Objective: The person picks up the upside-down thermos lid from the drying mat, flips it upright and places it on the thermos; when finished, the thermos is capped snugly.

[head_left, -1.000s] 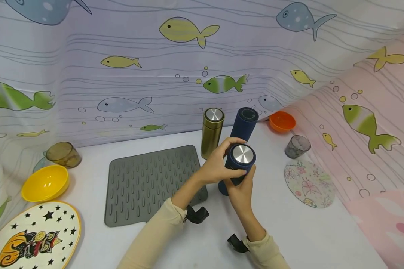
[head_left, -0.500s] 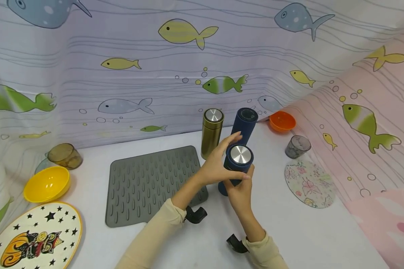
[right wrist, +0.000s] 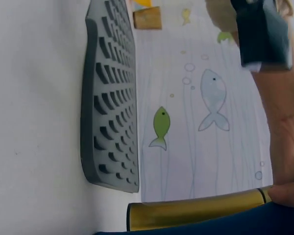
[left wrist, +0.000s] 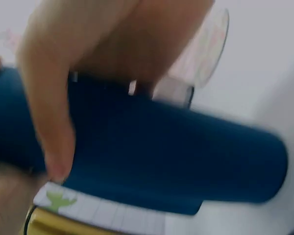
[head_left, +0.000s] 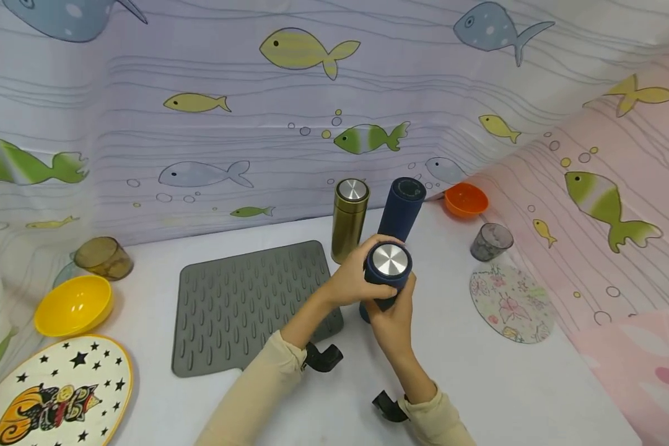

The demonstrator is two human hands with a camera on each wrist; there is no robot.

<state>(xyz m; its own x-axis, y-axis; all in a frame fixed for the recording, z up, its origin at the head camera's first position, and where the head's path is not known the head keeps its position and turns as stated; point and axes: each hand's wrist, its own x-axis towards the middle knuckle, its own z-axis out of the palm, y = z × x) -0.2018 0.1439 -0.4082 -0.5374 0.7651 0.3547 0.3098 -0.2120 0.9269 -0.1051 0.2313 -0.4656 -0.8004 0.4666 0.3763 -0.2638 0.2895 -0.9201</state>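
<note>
Both hands hold a dark blue vacuum flask (head_left: 390, 260) with a brushed silver top, tilted toward the head camera. My left hand (head_left: 354, 279) wraps round its upper part, thumb across the near side. Lower down, my right hand (head_left: 393, 319) grips the body from the right. In the left wrist view the blue flask (left wrist: 137, 147) crosses the frame, with a digit of the right hand (left wrist: 51, 112) bent over it. Only a blue strip of the flask (right wrist: 210, 227) shows in the right wrist view. Behind stand a gold flask (head_left: 349, 223) and another blue flask (head_left: 402, 207).
A grey ridged mat (head_left: 251, 303) lies left of the hands. Farther left are a brown glass (head_left: 104, 257), a yellow bowl (head_left: 74, 306) and a star-patterned plate (head_left: 61, 390). To the right are an orange bowl (head_left: 466, 199), a grey glass (head_left: 491, 241) and a round floral mat (head_left: 511, 303).
The held flask has shifted slightly left. My left fingers, lifted off its upper part half a second ago, now close round it again. The right hand keeps its hold.
</note>
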